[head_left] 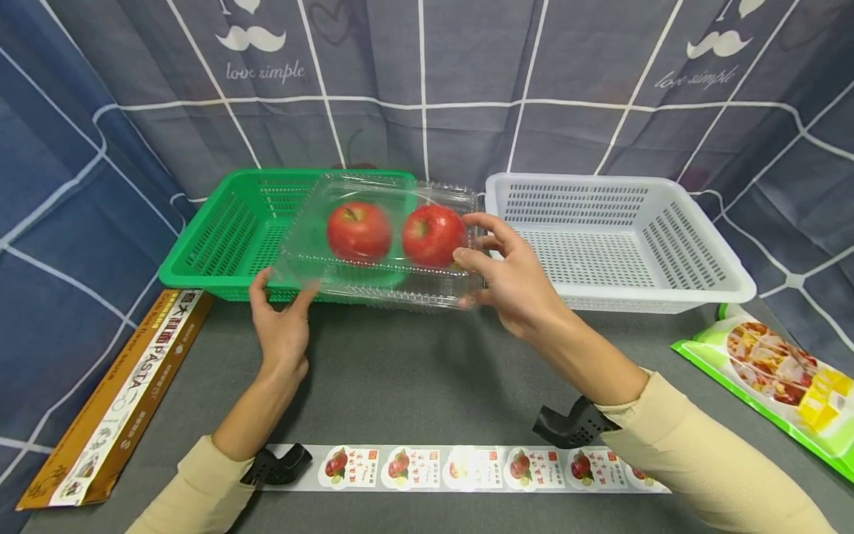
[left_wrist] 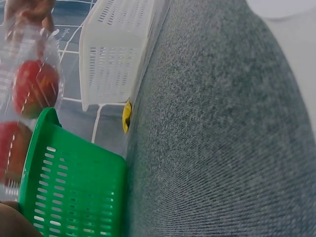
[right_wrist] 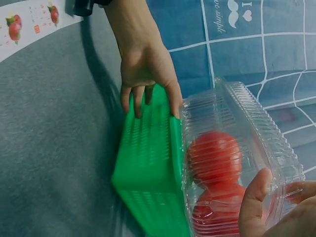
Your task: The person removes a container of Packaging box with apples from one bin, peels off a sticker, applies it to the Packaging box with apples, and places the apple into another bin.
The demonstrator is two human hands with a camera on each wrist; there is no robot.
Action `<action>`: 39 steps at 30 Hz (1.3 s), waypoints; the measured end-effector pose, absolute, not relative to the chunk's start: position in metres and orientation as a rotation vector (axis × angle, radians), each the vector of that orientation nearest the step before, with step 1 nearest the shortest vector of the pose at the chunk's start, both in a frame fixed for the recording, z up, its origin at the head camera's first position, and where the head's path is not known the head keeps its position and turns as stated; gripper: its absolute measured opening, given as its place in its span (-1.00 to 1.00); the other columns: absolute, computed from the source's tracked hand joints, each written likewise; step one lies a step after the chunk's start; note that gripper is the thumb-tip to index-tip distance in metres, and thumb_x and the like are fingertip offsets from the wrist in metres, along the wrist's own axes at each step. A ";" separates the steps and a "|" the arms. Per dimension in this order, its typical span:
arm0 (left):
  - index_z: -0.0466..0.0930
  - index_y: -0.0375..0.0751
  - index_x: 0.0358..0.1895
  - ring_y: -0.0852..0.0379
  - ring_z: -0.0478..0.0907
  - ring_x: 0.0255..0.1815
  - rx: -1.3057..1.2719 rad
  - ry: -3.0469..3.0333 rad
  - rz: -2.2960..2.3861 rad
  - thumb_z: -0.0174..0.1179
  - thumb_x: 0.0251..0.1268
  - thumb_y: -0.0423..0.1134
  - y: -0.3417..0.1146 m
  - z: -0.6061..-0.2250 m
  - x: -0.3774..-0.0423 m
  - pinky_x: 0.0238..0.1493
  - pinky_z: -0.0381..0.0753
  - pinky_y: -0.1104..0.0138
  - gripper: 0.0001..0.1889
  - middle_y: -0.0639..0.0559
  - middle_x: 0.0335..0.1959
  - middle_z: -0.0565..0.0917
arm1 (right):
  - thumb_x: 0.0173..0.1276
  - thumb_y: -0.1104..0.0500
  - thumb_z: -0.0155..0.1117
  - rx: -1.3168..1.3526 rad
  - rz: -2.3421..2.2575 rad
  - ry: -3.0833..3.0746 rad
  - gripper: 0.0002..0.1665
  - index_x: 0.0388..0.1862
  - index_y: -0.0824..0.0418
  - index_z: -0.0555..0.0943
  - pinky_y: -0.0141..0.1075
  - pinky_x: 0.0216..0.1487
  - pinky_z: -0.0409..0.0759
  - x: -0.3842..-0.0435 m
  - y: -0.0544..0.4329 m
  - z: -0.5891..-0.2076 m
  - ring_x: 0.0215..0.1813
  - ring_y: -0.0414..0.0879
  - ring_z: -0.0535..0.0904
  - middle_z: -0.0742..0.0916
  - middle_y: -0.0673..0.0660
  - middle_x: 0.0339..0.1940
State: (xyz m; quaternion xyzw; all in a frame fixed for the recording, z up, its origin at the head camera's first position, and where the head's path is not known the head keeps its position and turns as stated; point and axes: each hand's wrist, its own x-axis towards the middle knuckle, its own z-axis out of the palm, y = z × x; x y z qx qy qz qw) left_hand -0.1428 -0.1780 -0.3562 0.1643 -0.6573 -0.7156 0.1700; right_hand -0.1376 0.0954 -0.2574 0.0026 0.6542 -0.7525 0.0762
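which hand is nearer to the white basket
Right. The right hand grips the clear container by the white basket's left end; the left hand is farther away, by the green basket's near side.

– How many apples (head_left: 434, 236) were there?
– Two, and there was one clear container (head_left: 443, 285).
– What about the rest?
– There was one green basket (head_left: 227, 230), one white basket (head_left: 640, 298), one brown pasta pack (head_left: 120, 400) and one green-edged bag (head_left: 774, 371).
– Labels (head_left: 407, 467)?
– Six showed on one strip (head_left: 443, 469), the last partly covered.
– And hands (head_left: 523, 289)?
– There were two
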 end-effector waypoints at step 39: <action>0.10 0.22 0.49 0.08 -0.17 0.53 0.519 -1.954 -1.978 0.32 0.32 -0.08 -0.180 -0.355 -0.140 0.36 0.19 0.04 -0.25 0.03 0.55 -0.14 | 0.47 0.28 0.19 -0.189 -2.050 1.967 -0.38 0.44 0.20 0.24 -0.07 -0.44 0.67 -0.037 0.183 -0.317 -0.21 -0.12 0.45 0.20 0.26 0.33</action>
